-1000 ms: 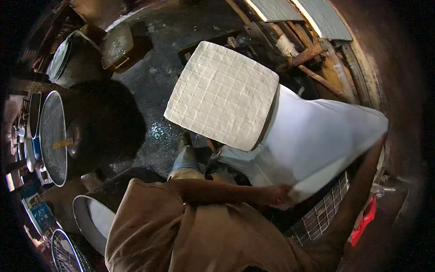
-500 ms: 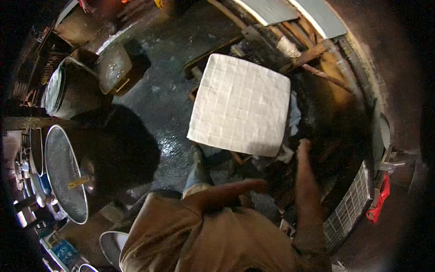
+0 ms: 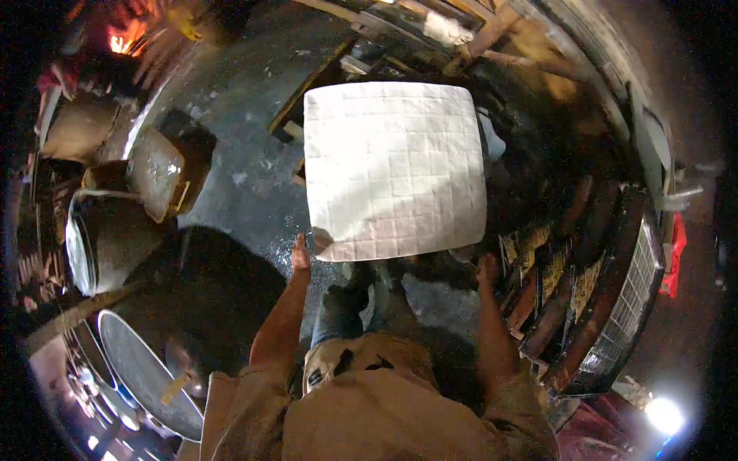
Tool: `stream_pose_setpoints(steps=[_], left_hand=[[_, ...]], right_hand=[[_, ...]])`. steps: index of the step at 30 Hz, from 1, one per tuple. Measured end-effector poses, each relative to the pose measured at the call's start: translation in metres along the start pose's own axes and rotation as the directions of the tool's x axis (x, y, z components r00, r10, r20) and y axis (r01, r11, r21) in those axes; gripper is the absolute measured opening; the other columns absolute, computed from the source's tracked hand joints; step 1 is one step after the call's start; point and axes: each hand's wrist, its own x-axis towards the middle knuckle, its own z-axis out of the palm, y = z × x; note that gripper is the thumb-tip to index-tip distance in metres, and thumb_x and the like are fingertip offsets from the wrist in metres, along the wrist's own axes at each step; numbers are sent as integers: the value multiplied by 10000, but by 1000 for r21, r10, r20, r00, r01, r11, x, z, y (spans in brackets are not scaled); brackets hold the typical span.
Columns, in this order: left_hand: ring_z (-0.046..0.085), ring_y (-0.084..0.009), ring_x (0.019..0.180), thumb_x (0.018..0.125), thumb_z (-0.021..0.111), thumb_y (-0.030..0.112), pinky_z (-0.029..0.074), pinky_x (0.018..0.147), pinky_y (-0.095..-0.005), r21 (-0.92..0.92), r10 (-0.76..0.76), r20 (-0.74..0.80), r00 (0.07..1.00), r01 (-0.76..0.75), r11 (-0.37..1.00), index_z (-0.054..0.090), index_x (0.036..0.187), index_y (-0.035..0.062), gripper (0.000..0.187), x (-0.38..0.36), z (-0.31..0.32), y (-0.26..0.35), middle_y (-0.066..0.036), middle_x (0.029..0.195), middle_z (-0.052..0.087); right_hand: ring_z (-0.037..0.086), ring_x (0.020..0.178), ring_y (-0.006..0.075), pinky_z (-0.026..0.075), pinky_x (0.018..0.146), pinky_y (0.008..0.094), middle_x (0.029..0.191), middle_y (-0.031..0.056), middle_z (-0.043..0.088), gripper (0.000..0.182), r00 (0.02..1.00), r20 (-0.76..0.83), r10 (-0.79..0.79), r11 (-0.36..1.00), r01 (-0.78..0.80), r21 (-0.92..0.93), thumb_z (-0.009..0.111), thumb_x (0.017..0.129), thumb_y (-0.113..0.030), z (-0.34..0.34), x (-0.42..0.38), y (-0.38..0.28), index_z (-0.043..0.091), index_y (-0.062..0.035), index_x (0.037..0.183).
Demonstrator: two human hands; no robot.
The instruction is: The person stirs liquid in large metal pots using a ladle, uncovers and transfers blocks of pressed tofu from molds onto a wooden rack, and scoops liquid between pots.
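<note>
A white square slab (image 3: 396, 169) with a grid of lines pressed into its top lies before me, like a block of tofu. What carries it is mostly hidden underneath. My left hand (image 3: 300, 255) is beside the slab's near left corner, fingers stretched forward and holding nothing. By the near right corner is my right hand (image 3: 487, 269), dim and in shadow. Whether it touches the slab or how its fingers are bent cannot be made out.
Left of me stand a large round vat (image 3: 146, 369) with a pale rim, a bucket (image 3: 115, 238) and a tilted square container (image 3: 157, 173). A grid-patterned panel (image 3: 623, 300) leans at the right. Wooden beams (image 3: 492, 31) lie beyond the slab. The floor (image 3: 254, 146) looks wet.
My left arm, bent across my body before, now reaches forward to the slab's left corner. My right hand stays near the right corner. The view has turned, so the slab appears squarer to me.
</note>
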Motion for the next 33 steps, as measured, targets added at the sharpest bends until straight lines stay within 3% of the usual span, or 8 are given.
stream_pose_setpoints(steps=[3,7,10,15,23,27,31,33], left_hand=[[521,-203,1009,946,339,430,394,880,-355,-116,-98,53,994,103,988,535,1148,19,498,-29,9,38,-109,1113,564],[521,-182,868,962,325,391,414,784,-328,-16,37,20,999,-37,999,569,1035,25,446,-42,20,14,-93,966,569],[511,-174,840,956,337,381,418,767,-314,119,32,-83,996,-22,993,569,1022,30,426,-27,4,-51,-79,934,563],[531,-194,914,899,446,381,415,828,-346,138,-174,13,985,171,976,532,1102,24,420,-56,24,38,-81,986,569],[565,-220,999,826,606,359,428,899,-356,179,-66,98,993,47,983,471,1208,18,530,67,84,187,-96,1033,591],[570,-215,1029,812,669,240,451,899,-333,106,146,417,897,-208,972,432,1229,-5,539,97,115,226,-135,1111,590],[594,-234,998,794,687,142,500,848,-308,22,-44,421,906,38,999,432,1210,-54,525,147,100,180,-178,1121,585],[605,-240,976,787,698,152,520,820,-297,218,-173,350,921,99,971,469,1164,-68,493,139,116,203,-187,1113,584]], right_hand=[[360,1180,273,295,956,438,1301,123,394,594,1000,12,-18,1000,17,12,598,827,-312,11,57,-16,369,-88,1328],[296,1286,282,244,1026,442,1384,128,363,647,998,47,-29,992,23,122,606,824,-328,21,139,16,346,-88,1366],[311,1276,271,259,1022,421,1383,129,359,669,985,125,-121,965,146,-217,600,818,-366,38,87,-50,354,-58,1359],[479,1115,239,375,932,357,1233,126,504,586,974,155,-167,946,202,-255,596,817,-364,20,110,-6,458,-27,1277],[545,800,146,431,659,263,915,33,580,392,921,351,-166,986,152,68,626,821,-336,85,217,-87,573,-54,1087],[551,907,179,442,746,303,1032,54,569,471,927,344,-147,927,251,-279,641,815,-314,121,253,-105,520,-38,1176],[498,1080,225,413,868,359,1221,94,493,583,992,128,-14,791,89,-605,645,808,-335,162,231,-165,449,-26,1262],[451,1145,270,394,904,387,1292,131,431,654,942,334,-40,876,193,-441,636,803,-387,162,244,-163,411,-16,1291]])
